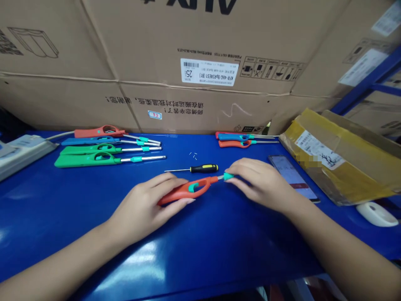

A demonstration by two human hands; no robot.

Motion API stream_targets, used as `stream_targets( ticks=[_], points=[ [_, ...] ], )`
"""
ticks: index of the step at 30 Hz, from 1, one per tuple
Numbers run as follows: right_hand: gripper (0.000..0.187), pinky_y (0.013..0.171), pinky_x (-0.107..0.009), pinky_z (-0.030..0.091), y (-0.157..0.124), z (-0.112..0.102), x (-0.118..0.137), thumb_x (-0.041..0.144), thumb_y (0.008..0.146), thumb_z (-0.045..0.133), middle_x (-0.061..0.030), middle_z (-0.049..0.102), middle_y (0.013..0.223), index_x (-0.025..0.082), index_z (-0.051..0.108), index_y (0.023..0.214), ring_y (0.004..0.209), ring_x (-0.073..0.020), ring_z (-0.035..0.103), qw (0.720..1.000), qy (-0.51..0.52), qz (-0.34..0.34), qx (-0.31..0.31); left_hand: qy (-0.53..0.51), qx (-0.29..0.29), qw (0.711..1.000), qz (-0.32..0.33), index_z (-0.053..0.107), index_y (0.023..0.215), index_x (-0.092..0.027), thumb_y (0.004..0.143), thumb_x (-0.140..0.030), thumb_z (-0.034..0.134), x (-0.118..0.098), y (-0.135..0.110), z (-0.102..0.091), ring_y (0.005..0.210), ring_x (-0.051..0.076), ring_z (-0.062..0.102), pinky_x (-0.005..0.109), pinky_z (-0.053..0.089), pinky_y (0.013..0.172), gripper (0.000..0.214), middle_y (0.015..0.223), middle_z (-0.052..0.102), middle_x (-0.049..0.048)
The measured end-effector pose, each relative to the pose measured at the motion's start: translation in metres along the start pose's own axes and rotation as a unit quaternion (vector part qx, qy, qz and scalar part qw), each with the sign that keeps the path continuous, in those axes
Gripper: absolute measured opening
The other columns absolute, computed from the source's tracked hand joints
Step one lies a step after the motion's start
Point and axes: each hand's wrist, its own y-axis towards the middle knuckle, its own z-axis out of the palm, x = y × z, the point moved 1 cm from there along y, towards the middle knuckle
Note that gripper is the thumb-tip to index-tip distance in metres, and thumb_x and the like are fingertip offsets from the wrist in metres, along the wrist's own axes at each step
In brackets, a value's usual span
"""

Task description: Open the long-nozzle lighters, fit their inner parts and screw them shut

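An orange-red long-necked lighter [187, 191] with a teal trigger lies across the middle of the blue table, between both hands. Its handle end is wrapped by my left hand [147, 205], thumb along the near side. My right hand [258, 182] pinches the teal collar on the lighter's metal neck, and the fingers hide the rest of the neck. Just beyond the lighter lies a screwdriver [204, 168] with a black and yellow handle, its shaft pointing left. A few tiny screws [193, 156] are scattered behind it.
Several lighters [84, 159] in green, blue and red lie at the left; more lighters [233, 144] lie at the back right. A phone [293, 177], a yellow-taped carton [341, 159] and a white mouse [376, 214] are to the right. A white power strip [28, 148] sits far left. Large cardboard boxes [156, 54] wall the back.
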Motion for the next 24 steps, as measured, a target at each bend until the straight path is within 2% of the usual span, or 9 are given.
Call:
stream_targets(
  ticks=[6,12,18,24],
  points=[
    [0.016,0.075,-0.033,0.059,0.002,0.016,0.032,0.019,0.1,0.054,-0.0121,0.076,0.094,0.011,0.067,0.099,0.084,-0.0207,0.069,0.996,-0.028,-0.085,-0.016,-0.03,0.003,1.0,0.004,0.068,0.112,-0.019,0.094,-0.033,0.068,-0.016,-0.008,0.01,0.076,0.013,0.066,0.022,0.051,0.068,0.023,0.094,0.068,0.0024],
    [0.013,0.08,-0.034,0.06,-0.002,0.022,0.032,0.014,0.097,0.057,-0.0125,0.075,0.094,0.008,0.067,0.103,0.086,-0.0209,0.068,0.995,-0.016,-0.094,-0.036,-0.051,-0.017,0.999,-0.011,0.07,0.109,-0.018,0.092,-0.03,0.071,-0.021,-0.009,0.011,0.074,0.011,0.066,0.02,0.051,0.069,0.021,0.091,0.069,0.0015],
    [0.011,0.076,-0.034,0.059,-0.005,0.024,0.034,0.011,0.095,0.058,-0.0137,0.074,0.093,0.008,0.067,0.101,0.083,-0.0211,0.067,0.993,-0.018,-0.106,-0.043,-0.055,-0.019,0.998,-0.013,0.07,0.106,-0.018,0.091,-0.029,0.072,-0.024,-0.009,0.011,0.073,0.01,0.066,0.019,0.052,0.07,0.018,0.09,0.069,0.0009],
    [0.012,0.077,-0.033,0.057,-0.001,0.023,0.034,0.014,0.097,0.057,-0.0128,0.073,0.091,0.008,0.067,0.1,0.082,-0.0202,0.065,0.996,0.037,-0.077,-0.033,-0.044,-0.027,0.999,-0.01,0.07,0.107,-0.017,0.09,-0.031,0.073,-0.024,-0.01,0.011,0.075,0.011,0.066,0.019,0.053,0.071,0.022,0.091,0.069,0.0017]
  ],
)
